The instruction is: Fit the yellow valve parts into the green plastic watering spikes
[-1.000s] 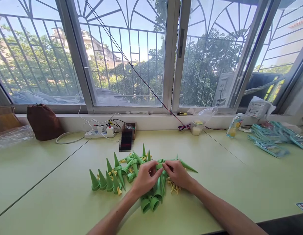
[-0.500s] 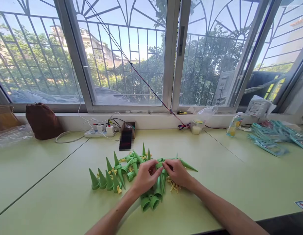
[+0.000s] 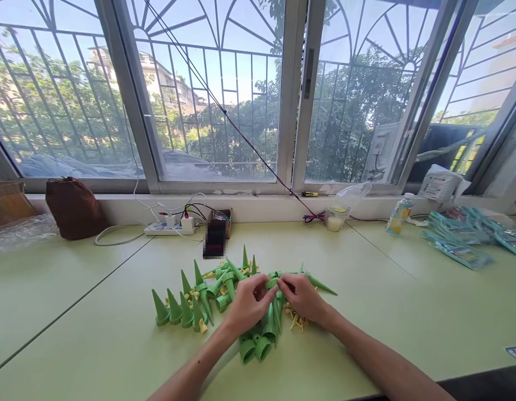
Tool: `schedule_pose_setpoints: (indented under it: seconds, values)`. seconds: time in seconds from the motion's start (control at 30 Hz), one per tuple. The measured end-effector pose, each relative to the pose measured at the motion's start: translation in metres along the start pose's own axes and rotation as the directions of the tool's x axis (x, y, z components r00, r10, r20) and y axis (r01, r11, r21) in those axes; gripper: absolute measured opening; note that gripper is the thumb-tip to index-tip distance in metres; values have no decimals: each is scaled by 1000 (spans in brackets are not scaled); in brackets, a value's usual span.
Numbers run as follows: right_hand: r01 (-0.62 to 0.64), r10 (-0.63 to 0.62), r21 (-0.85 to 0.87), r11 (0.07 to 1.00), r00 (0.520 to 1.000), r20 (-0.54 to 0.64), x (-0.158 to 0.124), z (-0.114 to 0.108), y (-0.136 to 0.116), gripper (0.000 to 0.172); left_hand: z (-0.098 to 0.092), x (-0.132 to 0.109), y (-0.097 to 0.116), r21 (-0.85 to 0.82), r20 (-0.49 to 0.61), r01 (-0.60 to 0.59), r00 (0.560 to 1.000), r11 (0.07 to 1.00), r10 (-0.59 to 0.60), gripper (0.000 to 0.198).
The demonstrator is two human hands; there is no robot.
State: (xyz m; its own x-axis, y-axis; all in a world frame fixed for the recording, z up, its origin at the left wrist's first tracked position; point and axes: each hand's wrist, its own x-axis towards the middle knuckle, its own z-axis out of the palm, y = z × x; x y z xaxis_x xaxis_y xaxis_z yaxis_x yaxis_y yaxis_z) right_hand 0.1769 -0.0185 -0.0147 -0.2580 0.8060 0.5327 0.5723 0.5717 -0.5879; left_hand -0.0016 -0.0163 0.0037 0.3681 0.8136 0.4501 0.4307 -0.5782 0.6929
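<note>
A heap of green plastic cone spikes [image 3: 224,284] lies mid-table, mixed with small yellow valve pieces [image 3: 297,320]. Both my hands meet over the heap's middle. My left hand [image 3: 247,306] is closed, fingers pinched on a green cone spike [image 3: 271,283]. My right hand [image 3: 303,298] is closed too, pinching the same spike from the right. A row of upright green cones [image 3: 174,309] stands to the left. More cones [image 3: 255,345] lie under my left wrist, open ends toward me.
A pale green table [image 3: 94,345] runs under barred windows. At the back stand a power strip with cables [image 3: 170,225], a dark box [image 3: 216,236], a brown pouch [image 3: 74,206], a small jar [image 3: 335,218] and a bottle [image 3: 397,214]. Teal packets [image 3: 466,236] lie far right.
None beyond a slight shift of the view; both hands stay pinched on the same green spike above the heap.
</note>
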Motion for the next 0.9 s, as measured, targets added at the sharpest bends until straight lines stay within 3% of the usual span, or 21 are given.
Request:
schedule_pose_setpoints:
  seconds: [0.9]
  values:
    - [6,-6,-3,1000,1000,16,0,0,-1,35,0,0,1,31,2,-19,1000,999,19,21]
